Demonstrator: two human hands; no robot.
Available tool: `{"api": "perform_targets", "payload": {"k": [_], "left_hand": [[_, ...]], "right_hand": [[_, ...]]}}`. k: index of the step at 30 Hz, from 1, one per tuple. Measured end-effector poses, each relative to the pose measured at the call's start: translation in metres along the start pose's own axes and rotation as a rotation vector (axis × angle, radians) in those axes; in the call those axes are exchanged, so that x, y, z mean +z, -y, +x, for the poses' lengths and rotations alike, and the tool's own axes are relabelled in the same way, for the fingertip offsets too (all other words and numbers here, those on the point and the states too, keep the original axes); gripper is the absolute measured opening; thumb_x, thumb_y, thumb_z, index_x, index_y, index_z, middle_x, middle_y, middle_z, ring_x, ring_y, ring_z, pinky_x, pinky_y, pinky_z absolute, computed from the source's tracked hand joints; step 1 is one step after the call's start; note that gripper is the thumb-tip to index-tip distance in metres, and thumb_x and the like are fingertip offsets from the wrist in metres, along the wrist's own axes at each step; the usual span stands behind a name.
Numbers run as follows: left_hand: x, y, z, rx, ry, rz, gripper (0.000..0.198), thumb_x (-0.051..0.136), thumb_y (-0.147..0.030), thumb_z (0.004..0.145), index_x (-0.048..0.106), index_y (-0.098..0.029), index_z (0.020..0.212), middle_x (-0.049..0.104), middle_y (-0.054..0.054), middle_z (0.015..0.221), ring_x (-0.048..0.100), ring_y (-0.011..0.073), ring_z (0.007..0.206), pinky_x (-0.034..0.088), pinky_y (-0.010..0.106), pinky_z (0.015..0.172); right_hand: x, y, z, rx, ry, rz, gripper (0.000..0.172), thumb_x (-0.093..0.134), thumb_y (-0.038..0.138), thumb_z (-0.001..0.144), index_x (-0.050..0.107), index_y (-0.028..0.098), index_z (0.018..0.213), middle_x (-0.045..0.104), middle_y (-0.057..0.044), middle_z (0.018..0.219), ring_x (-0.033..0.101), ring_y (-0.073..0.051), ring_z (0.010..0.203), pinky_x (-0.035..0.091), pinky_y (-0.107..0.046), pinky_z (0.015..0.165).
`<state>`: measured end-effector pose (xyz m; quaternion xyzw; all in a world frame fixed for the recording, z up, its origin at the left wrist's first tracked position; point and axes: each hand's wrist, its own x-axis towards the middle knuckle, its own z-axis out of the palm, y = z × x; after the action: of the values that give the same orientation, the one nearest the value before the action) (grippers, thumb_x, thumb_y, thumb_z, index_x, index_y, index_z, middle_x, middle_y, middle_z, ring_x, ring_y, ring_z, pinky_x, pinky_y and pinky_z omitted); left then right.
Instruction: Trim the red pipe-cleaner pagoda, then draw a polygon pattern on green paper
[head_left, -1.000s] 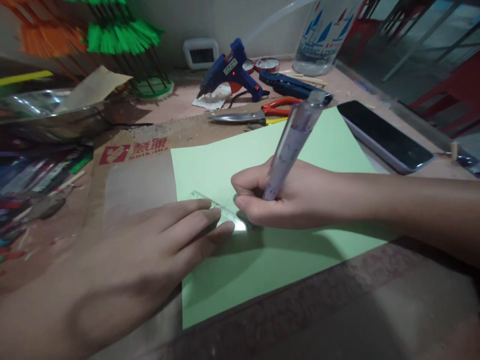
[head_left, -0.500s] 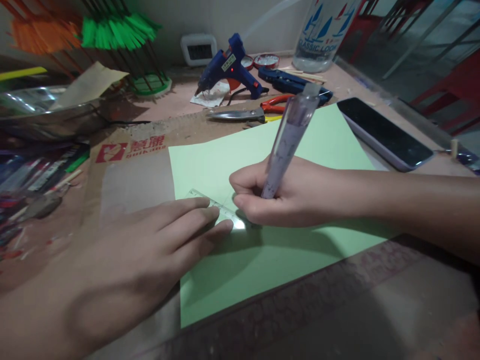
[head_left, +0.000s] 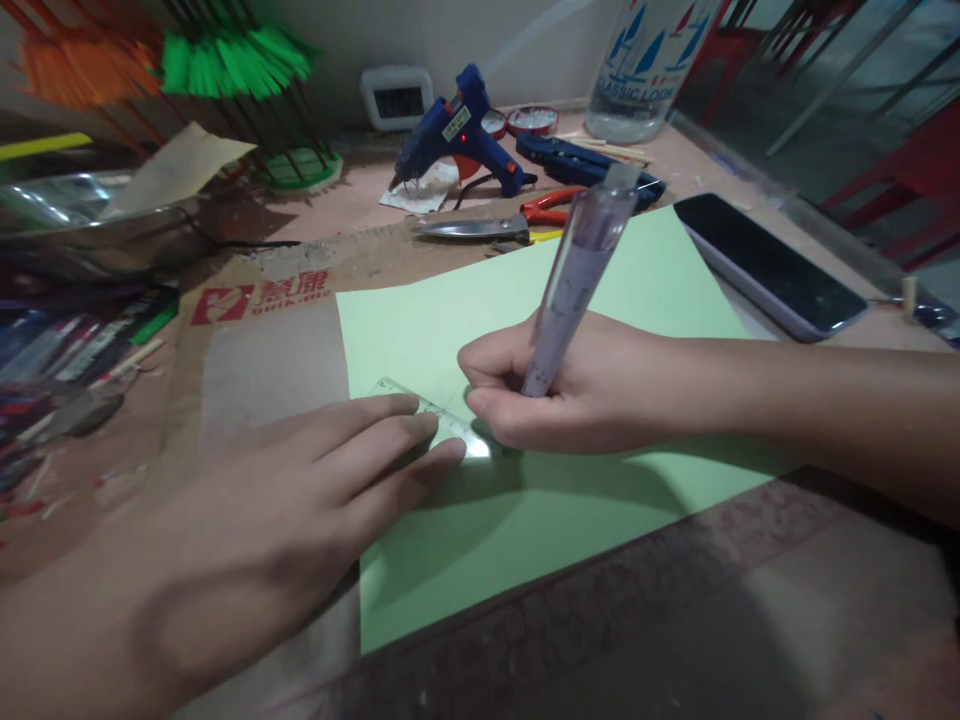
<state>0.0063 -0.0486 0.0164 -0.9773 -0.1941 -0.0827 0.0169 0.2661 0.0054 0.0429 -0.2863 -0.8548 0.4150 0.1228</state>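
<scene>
A sheet of light green paper [head_left: 450,580] lies at a slant in front of me. My left hand [head_left: 315,500] rests with fingers stretched out, their tips pressing a clear plastic ruler [head_left: 476,443] onto the paper. Part of the ruler is hidden under those fingers. My right hand [head_left: 585,385] is closed around a pen [head_left: 574,280] with a clear cap end and a pale purple patterned barrel. Its upper end leans up and to the right; the fingers cover its tip, close to the ruler's right end. Thin faint lines show on the paper beside the right fingers.
Under the paper lies cardboard [head_left: 360,250] with red print. Behind it are a blue glue gun [head_left: 457,130], pliers with red handles [head_left: 551,207], a dark blue cutter [head_left: 577,165] and a clear bottle [head_left: 637,75]. A phone [head_left: 769,265] lies right, a metal bowl [head_left: 165,235] left.
Almost nothing differs. Both hands, the ruler and the pen keep their places, and slightly more of a thin line shows beside my right fingers.
</scene>
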Motion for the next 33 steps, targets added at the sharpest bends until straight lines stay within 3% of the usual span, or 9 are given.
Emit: {"api": "perform_targets", "payload": {"k": [18, 25, 33], "left_hand": [[-0.0029, 0.0003, 0.0013, 0.009, -0.013, 0.046, 0.051, 0.037, 0.000, 0.090, 0.061, -0.015, 0.133, 0.071, 0.010, 0.114, 0.065, 0.0286, 0.117, 0.059, 0.038, 0.090], [-0.0056, 0.0012, 0.0029, 0.063, 0.002, 0.076, 0.055, 0.039, -0.006, 0.088, 0.059, -0.008, 0.139, 0.072, 0.016, 0.114, 0.067, 0.0334, 0.115, 0.063, 0.041, 0.085], [-0.0043, -0.0010, -0.0039, 0.015, -0.009, 0.102, 0.054, 0.041, -0.001, 0.093, 0.059, -0.014, 0.142, 0.072, 0.015, 0.122, 0.066, 0.0307, 0.120, 0.062, 0.040, 0.091]], "right_hand": [[0.0001, 0.0014, 0.0010, 0.009, 0.002, -0.007, 0.030, 0.051, 0.024, 0.090, 0.036, 0.023, 0.064, 0.032, 0.008, 0.057, 0.037, -0.011, 0.060, 0.020, -0.031, 0.062], [0.0003, -0.0004, 0.0014, -0.037, 0.001, -0.025, 0.030, 0.051, 0.021, 0.089, 0.035, 0.023, 0.064, 0.033, 0.008, 0.057, 0.035, -0.011, 0.058, 0.024, -0.029, 0.062], [0.0025, 0.0000, 0.0022, -0.020, -0.012, -0.043, 0.029, 0.051, 0.023, 0.087, 0.034, 0.023, 0.064, 0.033, 0.008, 0.057, 0.034, -0.011, 0.057, 0.025, -0.028, 0.060]]}}
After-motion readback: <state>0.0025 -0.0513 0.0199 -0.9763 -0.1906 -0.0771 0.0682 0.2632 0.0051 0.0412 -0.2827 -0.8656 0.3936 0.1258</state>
